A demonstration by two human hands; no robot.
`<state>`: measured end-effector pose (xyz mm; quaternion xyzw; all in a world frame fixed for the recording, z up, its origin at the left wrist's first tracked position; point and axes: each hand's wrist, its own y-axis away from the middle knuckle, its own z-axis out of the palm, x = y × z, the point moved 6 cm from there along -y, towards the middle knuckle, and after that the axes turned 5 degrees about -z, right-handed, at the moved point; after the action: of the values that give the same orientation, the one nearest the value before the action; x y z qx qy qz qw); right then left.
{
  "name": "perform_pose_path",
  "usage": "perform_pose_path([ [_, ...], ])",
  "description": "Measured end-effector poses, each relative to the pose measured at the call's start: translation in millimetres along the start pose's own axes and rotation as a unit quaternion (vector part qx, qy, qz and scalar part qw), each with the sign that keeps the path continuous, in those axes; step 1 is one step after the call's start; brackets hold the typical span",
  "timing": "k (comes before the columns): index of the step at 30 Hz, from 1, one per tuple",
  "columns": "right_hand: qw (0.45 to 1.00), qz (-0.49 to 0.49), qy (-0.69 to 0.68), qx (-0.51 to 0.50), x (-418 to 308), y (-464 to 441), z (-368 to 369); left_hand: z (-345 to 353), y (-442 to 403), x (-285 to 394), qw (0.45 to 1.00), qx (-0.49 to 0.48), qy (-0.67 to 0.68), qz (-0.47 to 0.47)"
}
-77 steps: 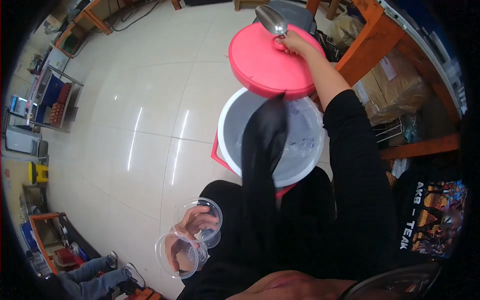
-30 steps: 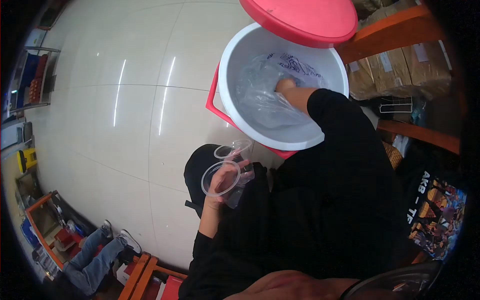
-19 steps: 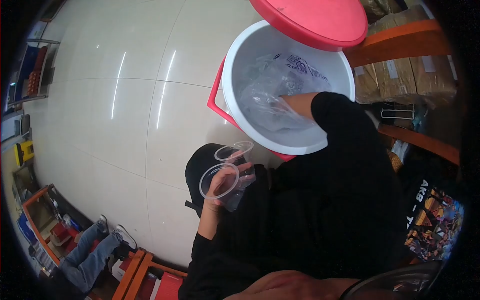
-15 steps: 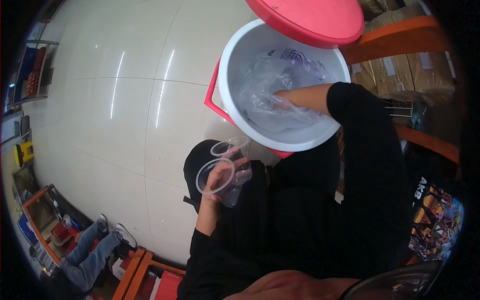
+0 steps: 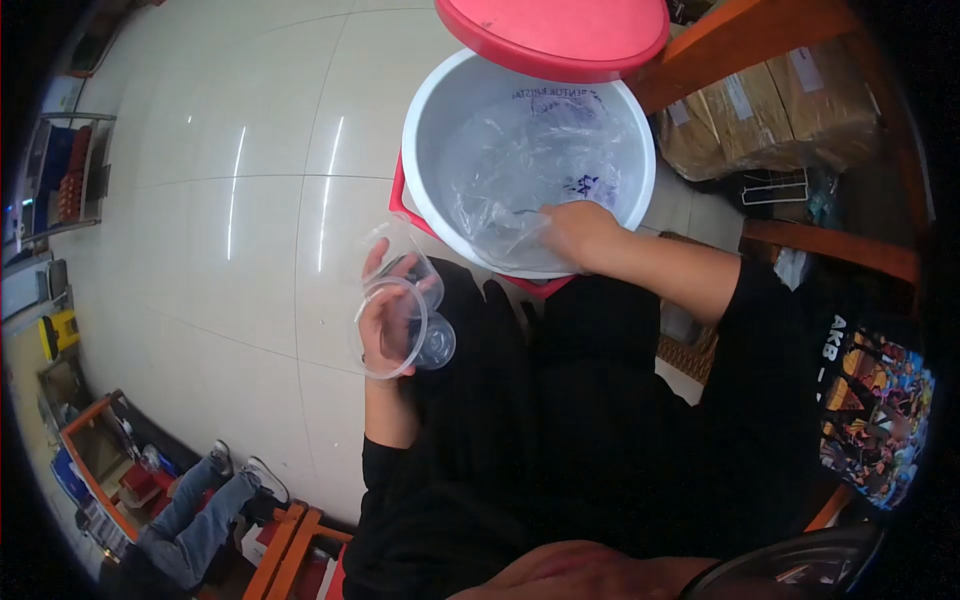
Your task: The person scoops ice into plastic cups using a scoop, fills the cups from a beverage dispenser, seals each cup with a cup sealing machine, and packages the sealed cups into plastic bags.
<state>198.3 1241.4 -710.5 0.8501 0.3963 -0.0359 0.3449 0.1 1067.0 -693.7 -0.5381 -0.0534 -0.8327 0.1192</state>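
Note:
My left hand [image 5: 375, 330] is closed around two clear plastic cups, tilted side by side over my lap. The nearer cup [image 5: 436, 343] has its round rim toward me; the farther cup [image 5: 427, 285] sits just beyond it. A white bucket [image 5: 425, 160] with pink handles stands in front of me, holding a clear plastic bag [image 5: 490, 150] with purple printing. At the bucket's near side, my right hand [image 5: 582, 236] has curled fingers on the bag's crumpled edge. Its fingertips are partly blurred, and a small dark curved edge shows beside them.
A pink lid [image 5: 560, 35] rests over the bucket's far rim. Wrapped cardboard boxes [image 5: 745, 115] and an orange wooden frame [image 5: 740, 45] stand at the right. A person's jeans-clad legs [image 5: 205, 520] show at lower left, near an orange wooden bench [image 5: 280, 550].
My right hand has come from deep inside the bag back to the bucket's near rim. My left hand and both cups have shifted up and left in view.

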Motion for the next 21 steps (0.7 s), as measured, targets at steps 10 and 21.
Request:
perform_pose_path([
  [10,0.998,-0.006,0.017,0.056,-4.5,20.8,15.2,25.0,-25.5,41.4,0.973,0.054,-0.197,0.107],
  [21,0.99,-0.096,-0.077,0.069,43.4,2.4,18.9,29.5,-32.0,54.4,0.943,0.084,-0.302,0.11],
])
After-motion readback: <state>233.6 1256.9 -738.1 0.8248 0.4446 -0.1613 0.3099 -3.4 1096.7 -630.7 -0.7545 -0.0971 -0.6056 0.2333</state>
